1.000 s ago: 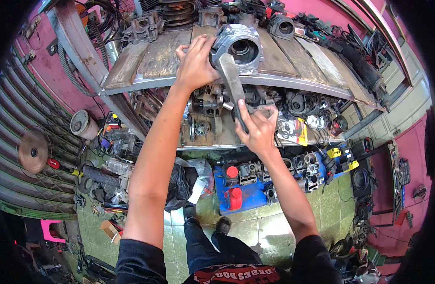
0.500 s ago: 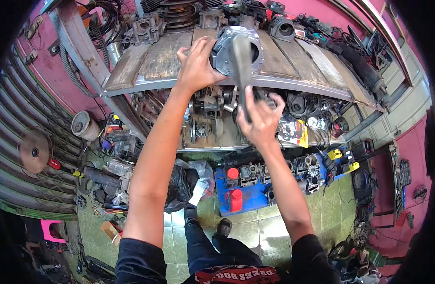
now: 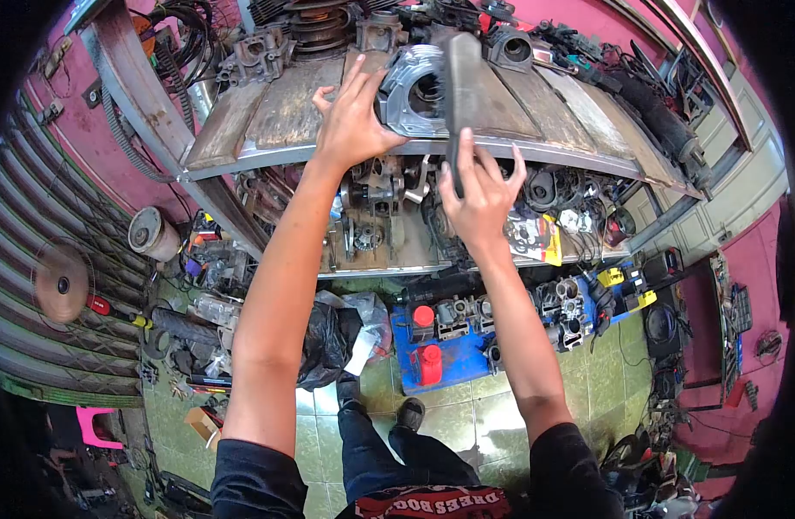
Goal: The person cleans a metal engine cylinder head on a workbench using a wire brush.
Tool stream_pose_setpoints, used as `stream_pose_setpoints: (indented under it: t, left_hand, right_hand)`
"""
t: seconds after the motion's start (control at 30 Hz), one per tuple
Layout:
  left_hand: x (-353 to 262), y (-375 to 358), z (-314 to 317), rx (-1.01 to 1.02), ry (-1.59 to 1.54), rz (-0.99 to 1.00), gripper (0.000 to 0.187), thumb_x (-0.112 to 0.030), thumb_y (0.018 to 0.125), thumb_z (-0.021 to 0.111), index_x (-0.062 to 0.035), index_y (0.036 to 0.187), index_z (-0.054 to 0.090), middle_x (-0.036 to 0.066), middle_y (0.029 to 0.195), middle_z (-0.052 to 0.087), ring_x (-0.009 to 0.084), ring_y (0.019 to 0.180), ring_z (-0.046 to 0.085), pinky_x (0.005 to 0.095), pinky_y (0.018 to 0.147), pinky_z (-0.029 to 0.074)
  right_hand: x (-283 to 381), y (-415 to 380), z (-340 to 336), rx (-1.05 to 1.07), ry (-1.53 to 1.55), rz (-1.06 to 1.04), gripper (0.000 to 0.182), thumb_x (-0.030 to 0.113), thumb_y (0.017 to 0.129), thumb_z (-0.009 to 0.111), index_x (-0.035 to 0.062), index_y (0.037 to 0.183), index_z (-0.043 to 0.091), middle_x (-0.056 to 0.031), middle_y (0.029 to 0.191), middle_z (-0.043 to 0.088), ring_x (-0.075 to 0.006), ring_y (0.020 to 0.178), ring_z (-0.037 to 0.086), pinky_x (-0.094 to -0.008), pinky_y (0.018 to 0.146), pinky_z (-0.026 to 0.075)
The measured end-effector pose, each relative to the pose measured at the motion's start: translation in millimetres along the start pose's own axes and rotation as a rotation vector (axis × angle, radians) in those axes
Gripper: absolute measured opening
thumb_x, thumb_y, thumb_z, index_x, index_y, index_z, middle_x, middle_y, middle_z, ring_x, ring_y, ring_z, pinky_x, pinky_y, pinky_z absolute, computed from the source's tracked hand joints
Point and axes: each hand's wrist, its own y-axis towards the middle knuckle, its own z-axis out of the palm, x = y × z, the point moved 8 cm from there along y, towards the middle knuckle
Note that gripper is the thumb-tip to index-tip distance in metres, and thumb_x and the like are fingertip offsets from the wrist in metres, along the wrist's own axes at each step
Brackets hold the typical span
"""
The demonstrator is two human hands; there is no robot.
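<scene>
A silvery metal engine part (image 3: pixel 402 97) with a round opening stands at the front edge of the wooden bench top. My left hand (image 3: pixel 352 117) grips its left side, thumb low and fingers raised behind. A long dark brush (image 3: pixel 463 82), blurred by motion, is in my right hand (image 3: pixel 479 192), which holds its handle below the bench edge with some fingers stretched out. The brush head is upright against the part's right side and hides some of it.
Greasy engine parts (image 3: pixel 259 56) line the back of the bench (image 3: pixel 293 108). More parts crowd the lower shelf (image 3: pixel 406 246). On the floor are a blue tray (image 3: pixel 458 368) with red bottles, a black bag (image 3: pixel 324 350) and a spinning fan (image 3: pixel 63 284) at the left.
The brush has moved right, from across the part's opening to its right side, and stands more upright. The part and my left hand have shifted slightly left.
</scene>
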Motion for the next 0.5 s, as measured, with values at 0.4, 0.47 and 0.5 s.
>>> stream_pose_setpoints:
  t: [0.4,0.47,0.5]
  left_hand:
    - [-1,0,-1,-0.011,0.010,-0.017,0.101,-0.051,0.054,0.092,-0.0073,0.140,0.061,0.013,0.144,0.061,0.0238,0.150,0.043,0.0561,0.110,0.024]
    - [-1,0,1,-0.007,0.013,-0.015,0.101,-0.051,0.054,0.092,-0.0072,0.140,0.061,0.013,0.143,0.061,0.0238,0.150,0.043,0.0558,0.110,0.024]
    - [0,0,0,-0.006,0.022,-0.016,0.101,-0.051,0.054,0.092,-0.0071,0.140,0.061,0.013,0.143,0.062,0.0238,0.150,0.043,0.0554,0.110,0.024]
  right_hand:
    - [1,-6,7,0.010,0.053,-0.042,0.071,0.014,0.082,0.077,-0.0006,0.148,0.055,-0.0076,0.082,0.069,-0.0219,0.092,0.069,-0.0614,0.111,0.035]
    - [0,-33,16,0.032,0.071,-0.051,0.073,0.014,0.081,0.078,-0.0005,0.149,0.055,-0.0077,0.084,0.069,-0.0210,0.087,0.067,-0.0599,0.109,0.037]
    - [4,-52,13,0.136,0.057,-0.012,0.069,0.010,0.081,0.078,-0.0034,0.145,0.057,-0.0071,0.082,0.071,-0.0202,0.085,0.069,-0.0562,0.110,0.037]
